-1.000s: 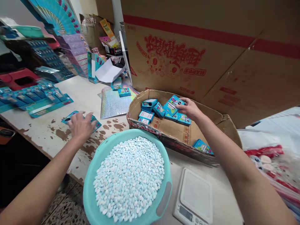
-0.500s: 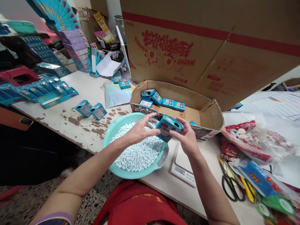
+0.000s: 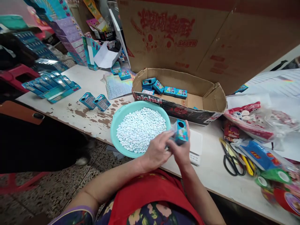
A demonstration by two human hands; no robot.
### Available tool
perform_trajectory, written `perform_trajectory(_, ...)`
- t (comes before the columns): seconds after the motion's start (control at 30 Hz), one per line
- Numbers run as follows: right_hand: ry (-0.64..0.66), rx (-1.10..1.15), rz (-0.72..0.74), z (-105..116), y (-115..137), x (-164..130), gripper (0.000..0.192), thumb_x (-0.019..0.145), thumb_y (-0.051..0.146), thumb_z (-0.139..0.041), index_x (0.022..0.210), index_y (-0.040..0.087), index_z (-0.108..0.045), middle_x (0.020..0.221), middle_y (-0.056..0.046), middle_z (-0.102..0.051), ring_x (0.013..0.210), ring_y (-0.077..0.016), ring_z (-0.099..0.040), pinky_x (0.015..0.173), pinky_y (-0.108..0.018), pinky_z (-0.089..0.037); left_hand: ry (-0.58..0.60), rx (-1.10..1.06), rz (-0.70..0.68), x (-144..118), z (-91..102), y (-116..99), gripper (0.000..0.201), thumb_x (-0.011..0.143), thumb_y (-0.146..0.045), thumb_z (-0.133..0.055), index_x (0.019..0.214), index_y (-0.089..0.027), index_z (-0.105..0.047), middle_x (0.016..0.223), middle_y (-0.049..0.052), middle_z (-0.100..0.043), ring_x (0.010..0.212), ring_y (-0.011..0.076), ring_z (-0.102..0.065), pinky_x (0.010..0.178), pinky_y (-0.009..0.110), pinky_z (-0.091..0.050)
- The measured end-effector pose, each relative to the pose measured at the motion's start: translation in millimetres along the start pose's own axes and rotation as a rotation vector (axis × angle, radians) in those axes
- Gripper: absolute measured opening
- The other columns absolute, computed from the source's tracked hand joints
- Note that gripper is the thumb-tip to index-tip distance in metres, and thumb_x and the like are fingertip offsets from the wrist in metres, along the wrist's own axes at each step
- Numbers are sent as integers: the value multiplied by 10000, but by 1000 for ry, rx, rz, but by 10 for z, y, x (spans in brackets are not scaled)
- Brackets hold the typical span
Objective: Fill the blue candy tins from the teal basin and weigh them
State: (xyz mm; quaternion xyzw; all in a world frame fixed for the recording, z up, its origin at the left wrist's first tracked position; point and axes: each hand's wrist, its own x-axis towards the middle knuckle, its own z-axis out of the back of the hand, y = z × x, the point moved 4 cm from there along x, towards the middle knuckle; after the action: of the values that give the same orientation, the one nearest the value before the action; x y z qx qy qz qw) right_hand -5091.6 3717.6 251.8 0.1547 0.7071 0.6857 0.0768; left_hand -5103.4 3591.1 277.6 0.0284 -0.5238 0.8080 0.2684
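Both hands meet over the near edge of the worn white table [image 3: 77, 78]: the right hand [image 3: 181, 151] is closed around a small blue printed cardboard box [image 3: 180, 132] with a round hole in its end, and the left hand [image 3: 156, 151] seems to pinch its lower end, though the fingers hide the contact. The box is held just right of the round turquoise plastic basin [image 3: 116, 120] of pale blue-white pellets [image 3: 140, 128], above the white digital scale [image 3: 197, 147]. Behind lies a shallow brown cardboard tray [image 3: 211, 100] holding more blue boxes.

Even, soft indoor light; shadows are faint. The holographic sheet [image 3: 117, 86] at far left glints. Wide-angle bending stretches the edges, and corners look slightly soft.
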Motion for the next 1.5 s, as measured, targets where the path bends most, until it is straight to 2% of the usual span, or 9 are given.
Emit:
perform_trajectory(0.1,-73,177,-91,217,18,43,758,745,394,-736,1417,250,-416,1299,-120,-608,1106,-276,-650,967,-495,-509,159,72,-67,-1,218,154,275,916,-358,-534,1128,-225,-649,1183,90,-688,1108,215,-636,994,354,-480)
perform_trajectory(0.2,-129,199,-148,518,18,48,629,707,356,-767,1286,223,-563,1137,-108,-694,1019,-294,-687,871,-485,-558,94,401,151,-58,721,661,423,923,-446,-495,1252,-198,-588,1279,123,-633,1230,273,-549,1075,449,-398)
perform_trajectory(0.27,-219,157,-174,696,-32,20,511,675,340,-785,1149,207,-648,1000,-80,-729,885,-271,-714,797,-454,-585,233,568,262,-172,893,985,638,898,-534,-498,1423,-178,-428,1468,163,-461,1375,319,-393,1129,495,-312)
perform_trajectory(0.4,-350,177,-226,776,-158,21,369,619,366,-809,919,184,-696,852,-36,-733,689,-218,-699,686,-419,-602,516,709,190,-286,757,1238,715,893,-596,-458,1508,-270,-295,1612,125,-205,1477,404,-124,1153,607,-140)
perform_trajectory(0.57,-250,153,-224,477,-94,190,444,612,377,-818,989,188,-681,888,-49,-736,725,-219,-697,736,-433,-592,560,752,45,130,442,1280,601,894,-452,-510,1431,-202,-411,1515,172,-369,1390,378,-314,1118,533,-255)
perform_trajectory(0.77,-108,63,-65,150,42,315,419,659,373,-808,1021,209,-674,972,-40,-721,839,-192,-677,820,-371,-554,277,576,395,508,454,1492,544,734,-226,-665,1266,-187,-558,1332,169,-520,1261,393,-423,1036,499,-347)
perform_trajectory(1.1,177,-225,-115,-32,145,330,416,664,451,-798,995,231,-677,907,-23,-731,805,-199,-669,753,-338,-551,-14,-141,767,360,609,1506,366,645,-453,-705,871,-173,-638,868,110,-692,809,277,-667,649,342,-513)
perform_trajectory(1.33,281,-436,116,-381,193,387,400,701,430,-773,1032,242,-647,998,-30,-686,898,-213,-647,833,-347,-509,-278,-743,737,522,732,997,353,701,-469,-653,885,-187,-549,739,15,-610,539,100,-555,442,199,-367)
perform_trajectory(1.5,363,-648,275,-563,171,392,312,760,388,-714,1035,260,-642,1028,-50,-667,1001,-245,-631,883,-368,-489,-466,-1078,517,685,732,618,320,656,-335,-725,864,-195,-525,770,-11,-618,668,139,-647,558,238,-495)
